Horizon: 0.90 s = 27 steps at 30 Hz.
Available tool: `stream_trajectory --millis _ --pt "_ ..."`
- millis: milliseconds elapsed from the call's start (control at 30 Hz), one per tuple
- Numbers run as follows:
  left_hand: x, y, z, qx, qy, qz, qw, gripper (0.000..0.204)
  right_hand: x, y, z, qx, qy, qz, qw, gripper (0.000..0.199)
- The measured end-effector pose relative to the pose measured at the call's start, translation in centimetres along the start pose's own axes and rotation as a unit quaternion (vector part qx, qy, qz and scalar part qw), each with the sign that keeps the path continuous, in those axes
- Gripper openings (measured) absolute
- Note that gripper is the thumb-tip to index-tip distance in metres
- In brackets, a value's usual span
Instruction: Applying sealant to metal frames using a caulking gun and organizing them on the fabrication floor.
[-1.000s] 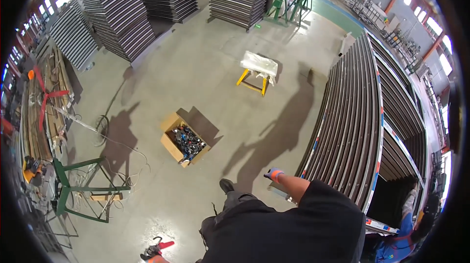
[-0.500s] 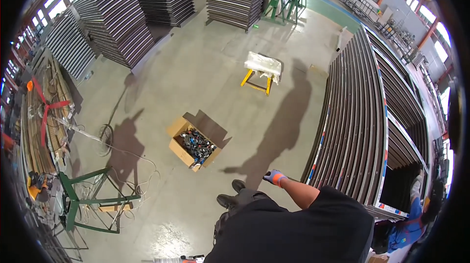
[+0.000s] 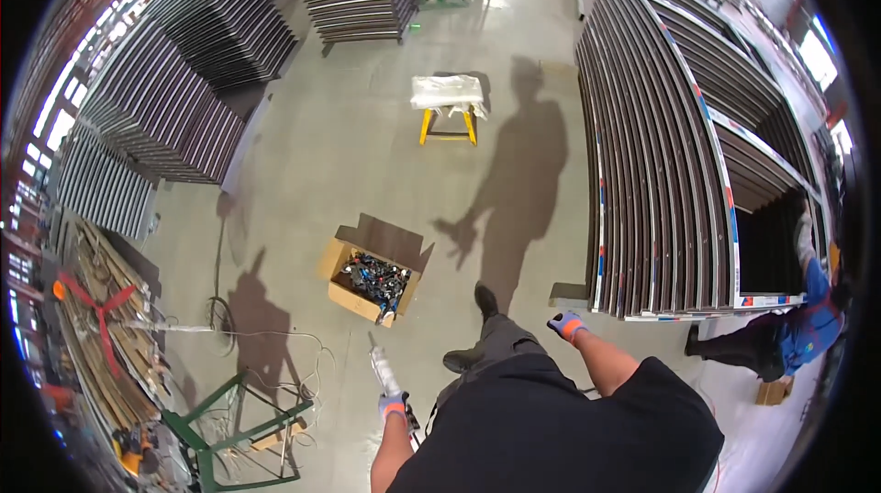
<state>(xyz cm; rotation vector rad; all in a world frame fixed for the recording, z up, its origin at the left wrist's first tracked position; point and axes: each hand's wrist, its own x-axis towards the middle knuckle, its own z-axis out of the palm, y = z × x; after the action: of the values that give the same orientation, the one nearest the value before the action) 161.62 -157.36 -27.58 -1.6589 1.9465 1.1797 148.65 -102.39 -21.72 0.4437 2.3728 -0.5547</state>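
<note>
Left hand (image 3: 393,405) wraps the rear of a white tube-shaped tool (image 3: 383,370), carried low beside the body, narrow tip forward, probably to keep it clear of the legs. Right hand (image 3: 567,324) hangs near the stacked frames (image 3: 652,172); fingers look curled, cannot tell whether round anything. Tool: pale, uneven-looking barrel, thin greyish tip, dark parts behind the grip.

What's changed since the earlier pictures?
Left hand moved from the lower edge forward into view, a white tube-shaped tool in its grip; one boot stepped ahead; view turned. No pick-up or release shown. Unchanged: cardboard box and white-topped yellow stand on the floor, right hand near stacked frames.
</note>
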Motion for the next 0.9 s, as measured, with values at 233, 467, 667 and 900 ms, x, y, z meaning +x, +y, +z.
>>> stream_trajectory --millis 233,467,667,900 --pt "-3.2 17.1 2.5 0.182 -0.009 0.167 0.969 0.048 2.7 12.3 7.8 0.163 -0.048 0.127 0.977 0.048" --pt "-11.4 23.8 4.5 0.276 0.060 0.213 0.935 0.072 11.8 11.6 -4.6 0.466 -0.215 0.145 0.846 0.021" --pt "-14.9 19.5 6.1 0.077 0.118 -0.034 0.989 0.057 23.7 3.8 -19.2 0.159 -0.219 -0.055 0.961 0.019" --pt "-24.9 7.5 7.8 -0.089 0.179 -0.229 0.953 0.055 34.4 -13.8 -22.8 0.052 -0.351 -0.146 0.923 0.023"
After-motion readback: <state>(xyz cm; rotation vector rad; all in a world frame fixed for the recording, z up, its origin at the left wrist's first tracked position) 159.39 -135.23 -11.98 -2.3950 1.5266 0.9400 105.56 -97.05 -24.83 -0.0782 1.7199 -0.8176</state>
